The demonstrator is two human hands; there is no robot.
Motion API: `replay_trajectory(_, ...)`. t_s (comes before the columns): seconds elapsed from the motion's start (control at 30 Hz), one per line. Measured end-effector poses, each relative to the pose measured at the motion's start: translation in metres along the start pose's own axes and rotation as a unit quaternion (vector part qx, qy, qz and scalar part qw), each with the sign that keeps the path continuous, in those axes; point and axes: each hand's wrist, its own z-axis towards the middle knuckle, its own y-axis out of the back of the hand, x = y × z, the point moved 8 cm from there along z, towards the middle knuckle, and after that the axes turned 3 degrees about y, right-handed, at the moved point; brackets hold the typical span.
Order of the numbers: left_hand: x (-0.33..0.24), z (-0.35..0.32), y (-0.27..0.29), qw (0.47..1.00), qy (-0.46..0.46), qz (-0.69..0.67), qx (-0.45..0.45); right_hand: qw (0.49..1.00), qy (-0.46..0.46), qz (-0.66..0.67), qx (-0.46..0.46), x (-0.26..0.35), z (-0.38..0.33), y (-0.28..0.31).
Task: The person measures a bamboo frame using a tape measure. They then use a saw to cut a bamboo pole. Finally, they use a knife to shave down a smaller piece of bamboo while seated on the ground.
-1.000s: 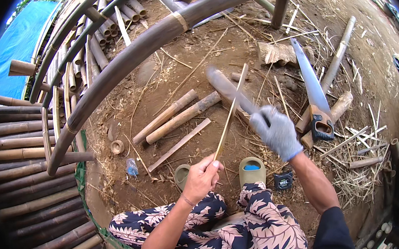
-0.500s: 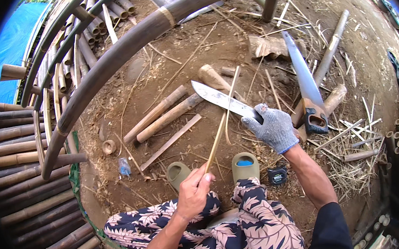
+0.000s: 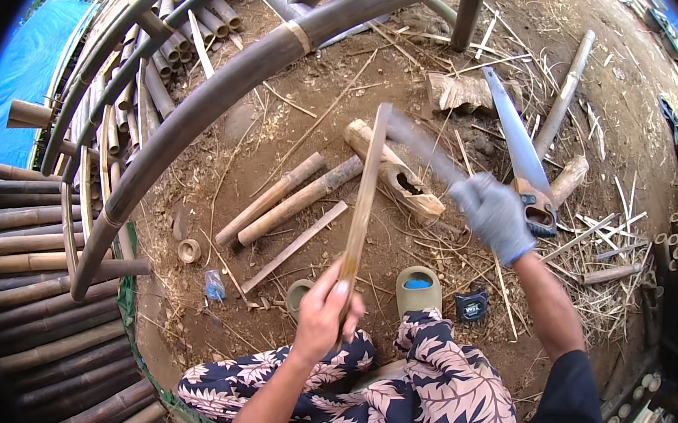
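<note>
My left hand (image 3: 323, 315) is closed around the lower end of a flat bamboo strip (image 3: 364, 197), which slants up and away with its broad face showing. In a grey knit glove, my right hand (image 3: 493, 217) grips a big knife whose blade (image 3: 429, 147) is smeared by motion. The blade points up and left toward the strip's far end; whether they touch I cannot tell. Below, on the dirt, rests a bamboo piece (image 3: 401, 177) with a ragged hole in its side. A long thin sliver (image 3: 506, 297) lies under my right forearm.
A handsaw (image 3: 521, 153) lies to the right, beside a heap of shavings (image 3: 607, 283). A black tape measure (image 3: 471, 306) is near my right sandal (image 3: 417, 289). Bamboo poles (image 3: 296, 191) lie left of centre. A curved bamboo frame (image 3: 206, 102) arches across the far left.
The knife has come off the strip and swung upward, while the strip has turned broad side toward me and tilted more upright. The thin sliver at the blade has dropped to the ground.
</note>
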Motion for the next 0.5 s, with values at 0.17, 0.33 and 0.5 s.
replay_trajectory(0.17, -0.013, 0.034, -0.034, 0.998, 0.022, -0.06, -0.01, 0.991, 0.104, 0.053, 0.065, 0.079, -0.05, -0.031)
replay_trajectory(0.33, 0.002, 0.009, -0.048, 1.0, 0.017, 0.001, 0.008, 0.999, 0.038, 0.026, -0.015, 0.03, -0.021, -0.027)
replay_trajectory(0.5, 0.01, -0.018, -0.04, 0.999, 0.045, 0.013, 0.008, 1.0, 0.007, -0.006, -0.007, 0.006, -0.001, -0.021)
